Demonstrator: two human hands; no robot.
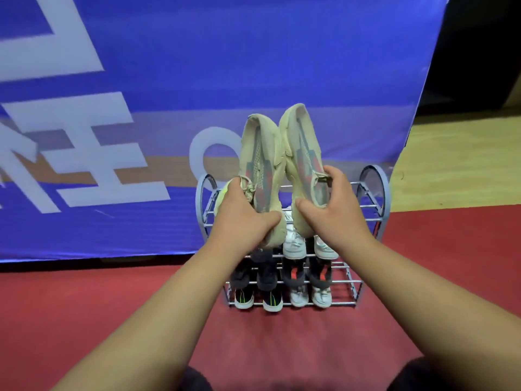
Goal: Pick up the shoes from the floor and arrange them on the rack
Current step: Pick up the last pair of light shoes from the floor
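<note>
A grey metal shoe rack (375, 193) stands on the red floor against a blue banner. My left hand (242, 218) grips the heel end of one beige knit shoe (259, 153), toe pointing up and away. My right hand (335, 207) grips the matching beige shoe (303, 142) the same way. Both shoes are held above the rack's top shelf. Lower shelves hold white sneakers (294, 244), dark shoes with red marks (293, 273), black shoes (266, 276), and pairs with light toes (298, 297) at the bottom.
The blue banner (225, 66) with large white letters rises right behind the rack. Red mat (112, 292) covers the floor in front; light wooden floor (462, 162) lies to the right. My knees show dark at the bottom edge.
</note>
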